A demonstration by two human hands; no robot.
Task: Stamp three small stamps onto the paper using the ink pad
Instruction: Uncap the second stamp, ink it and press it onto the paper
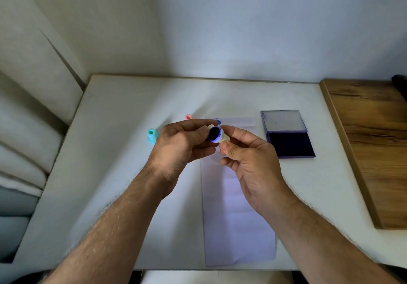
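1. The left hand and the right hand are both up in the air over the paper. Together they hold one small white stamp.
2. The left hand's fingers are curled around the left side of the stamp. The right hand pinches the right side with its thumb and fingers.
3. The stamp is tipped so its round face looks up at the camera. The face is dark with blue ink, so I think it has already been pushed into the ink pad.
4. The long white paper lies flat on the table, under the hands. At its far end there is one blue round mark. It looks like one stamp print is done, but the hands hide part of the paper there, so there may be more.
5. A teal stamp stands just left of the left hand. A pink stamp stands farther back, just left of the paper's far end. Both rest on the table.
6. The ink pad is open on the right, near the paper. Its lid is flipped back.
7. I think the inked white stamp still has to be pressed on the paper. I cannot tell which of the stamps made the blue mark.
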